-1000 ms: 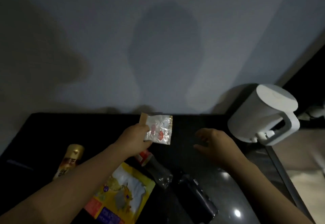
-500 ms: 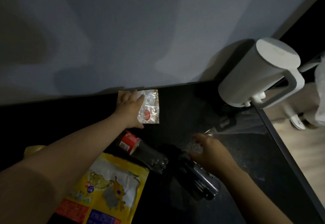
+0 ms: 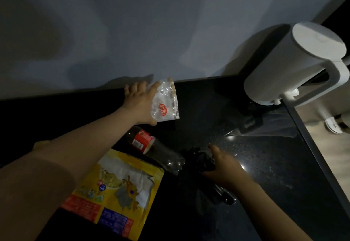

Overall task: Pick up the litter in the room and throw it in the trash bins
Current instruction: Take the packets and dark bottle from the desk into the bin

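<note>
My left hand (image 3: 139, 102) holds a clear plastic wrapper (image 3: 165, 103) with a red round logo, above the back of the black counter (image 3: 265, 174). Below it an empty plastic cola bottle (image 3: 155, 149) with a red label lies on its side. A yellow snack bag (image 3: 117, 193) lies flat under my left forearm. My right hand (image 3: 226, 168) rests on a crumpled black plastic item (image 3: 201, 160) that lies beside a dark bottle-like thing (image 3: 222, 196); its fingers curl around the black item.
A white electric kettle (image 3: 295, 64) stands at the back right corner. A clear plastic sheet (image 3: 265, 129) lies in front of it. The counter's right edge (image 3: 310, 155) drops to a wooden floor with a white slipper (image 3: 333, 126). A grey wall rises behind.
My left hand has kept the wrapper and moved toward the back of the counter. My right hand has dropped onto the crumpled black item. The view has tilted down and left.
</note>
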Demonstrator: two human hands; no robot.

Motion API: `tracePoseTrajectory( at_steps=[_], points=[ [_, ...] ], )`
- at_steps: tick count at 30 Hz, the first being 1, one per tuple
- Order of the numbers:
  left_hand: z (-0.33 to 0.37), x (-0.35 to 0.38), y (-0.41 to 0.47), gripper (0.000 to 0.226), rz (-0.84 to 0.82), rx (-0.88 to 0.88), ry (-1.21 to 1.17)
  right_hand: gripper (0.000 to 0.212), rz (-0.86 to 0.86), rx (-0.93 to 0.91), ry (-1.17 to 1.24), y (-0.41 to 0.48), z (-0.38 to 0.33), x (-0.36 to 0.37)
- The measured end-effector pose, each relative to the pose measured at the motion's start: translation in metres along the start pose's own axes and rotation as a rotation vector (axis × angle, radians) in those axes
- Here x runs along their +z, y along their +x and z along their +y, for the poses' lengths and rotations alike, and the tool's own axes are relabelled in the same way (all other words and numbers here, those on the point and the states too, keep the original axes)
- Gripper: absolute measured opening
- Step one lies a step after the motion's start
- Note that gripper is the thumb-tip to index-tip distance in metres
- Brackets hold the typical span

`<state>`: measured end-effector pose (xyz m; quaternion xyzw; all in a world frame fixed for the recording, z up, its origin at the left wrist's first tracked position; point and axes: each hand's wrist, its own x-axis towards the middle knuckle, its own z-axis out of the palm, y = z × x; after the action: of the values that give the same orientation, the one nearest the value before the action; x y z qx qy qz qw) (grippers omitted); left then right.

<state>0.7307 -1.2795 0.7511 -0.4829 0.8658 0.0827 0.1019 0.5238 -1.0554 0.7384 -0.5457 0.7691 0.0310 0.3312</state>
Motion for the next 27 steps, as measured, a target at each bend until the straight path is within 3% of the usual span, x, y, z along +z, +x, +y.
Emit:
tracePoseTrajectory(
  at_steps=[7,16,22,27],
  points=[
    [-0.012,-0.047,-0.078,0.130,0.141,-0.082,-0.136,0.080,0.001,-0.033,0.027,0.003,-0.007,-0.001],
    [-0.020,-0.057,-0.185,0.125,0.198,-0.161,-0.119,0.053,0.120,-0.117,0.096,-0.007,-0.021,-0.019],
    [-0.016,0.001,-0.234,0.130,-0.071,-0.221,-0.096,0.057,0.160,-0.200,0.123,-0.022,-0.031,-0.029],
    [-0.017,0.041,-0.237,0.145,-0.332,-0.164,-0.106,0.053,0.172,-0.216,0.167,-0.028,-0.035,-0.033]
  ],
)
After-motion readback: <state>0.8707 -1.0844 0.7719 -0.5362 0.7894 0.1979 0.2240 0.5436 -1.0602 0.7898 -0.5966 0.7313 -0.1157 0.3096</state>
